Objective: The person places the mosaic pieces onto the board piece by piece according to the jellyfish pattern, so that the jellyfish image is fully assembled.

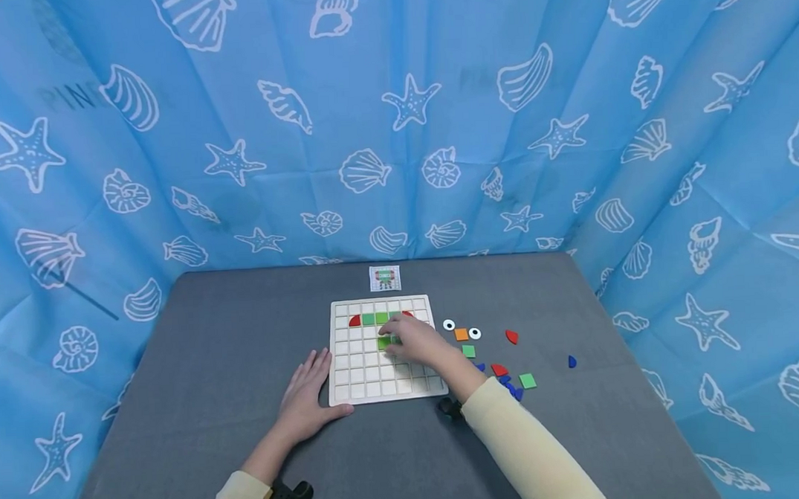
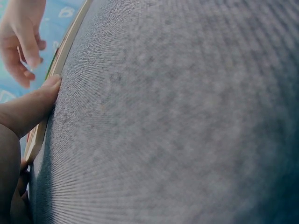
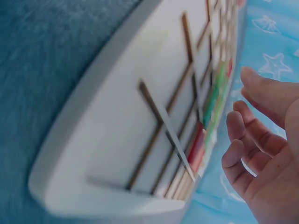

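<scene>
Green tiles (image 1: 383,343) on the white board (image 1: 357,376) are overhung by the right grip (image 1: 417,342), loosely parted, with nothing seen held; the board's left side is touched by the relaxed left grip (image 1: 307,393). Tile-laying seems in hand; a loose green square (image 1: 468,351), right of the board, is probably to be picked next.

Head view: faint dark capitals "PIN" (image 1: 66,98) on upper left of blue shell-print curtain (image 1: 365,65), any further letters illegible. Second faint lettering (image 1: 477,76), upper part right of centre, same curtain: possibly "PA", uncertain. Printed card (image 1: 384,278), far edge of table (image 1: 255,315): pale marks on green patch, too small to read.
</scene>
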Available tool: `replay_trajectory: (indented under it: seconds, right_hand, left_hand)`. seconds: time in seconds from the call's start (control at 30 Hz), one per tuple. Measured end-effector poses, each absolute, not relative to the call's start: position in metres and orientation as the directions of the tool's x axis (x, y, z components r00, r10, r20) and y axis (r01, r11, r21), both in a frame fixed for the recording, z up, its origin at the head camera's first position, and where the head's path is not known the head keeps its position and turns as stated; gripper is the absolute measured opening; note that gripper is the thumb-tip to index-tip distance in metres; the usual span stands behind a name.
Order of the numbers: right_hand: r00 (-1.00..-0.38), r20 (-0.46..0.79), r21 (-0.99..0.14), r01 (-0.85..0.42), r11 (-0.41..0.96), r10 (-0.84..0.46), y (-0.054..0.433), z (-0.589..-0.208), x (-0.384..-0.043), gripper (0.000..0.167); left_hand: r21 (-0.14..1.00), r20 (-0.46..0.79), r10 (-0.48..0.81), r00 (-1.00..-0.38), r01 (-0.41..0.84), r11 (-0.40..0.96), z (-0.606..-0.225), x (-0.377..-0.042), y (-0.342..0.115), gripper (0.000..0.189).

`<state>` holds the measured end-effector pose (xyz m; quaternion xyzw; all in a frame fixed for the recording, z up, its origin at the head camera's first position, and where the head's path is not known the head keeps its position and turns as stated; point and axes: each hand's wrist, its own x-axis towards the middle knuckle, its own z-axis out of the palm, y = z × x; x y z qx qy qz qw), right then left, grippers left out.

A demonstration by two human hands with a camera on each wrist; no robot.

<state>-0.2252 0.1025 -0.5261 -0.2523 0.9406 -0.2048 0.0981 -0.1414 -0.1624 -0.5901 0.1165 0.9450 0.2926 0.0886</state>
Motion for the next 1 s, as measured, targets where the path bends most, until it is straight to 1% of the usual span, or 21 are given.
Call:
replay_trajectory:
  seconds: [0.2,0.53,0.77,1.0]
  right_hand:
    - [-0.862,0.008,-0.458,-0.454,0.764,-0.507,0.119,-0.515,-0.216,0.03]
    - [-0.899,-0.005,-0.486,-0.381,0.786,-0.439,0.147,-0.507,-0.2,0.027]
    - [-0.936,0.04,-0.417,-0.333,0.846,-0.348,0.173,-0.513,-0.19,0.023]
    - [-0.957,0.037,-0.417,-0.276,0.866,-0.287,0.194,-0.517,-0.182,0.025]
  left_hand:
    - [0.581,-0.097,0.27,-0.958,0.165,0.797,-0.589,-0.14,-0.164,0.119]
    - [0.582,-0.067,0.269,-0.961,0.181,0.793,-0.592,-0.138,-0.165,0.119]
    - [0.588,-0.062,0.281,-0.958,0.192,0.786,-0.591,-0.138,-0.163,0.119]
    - [0.595,-0.062,0.286,-0.956,0.195,0.78,-0.592,-0.14,-0.165,0.119]
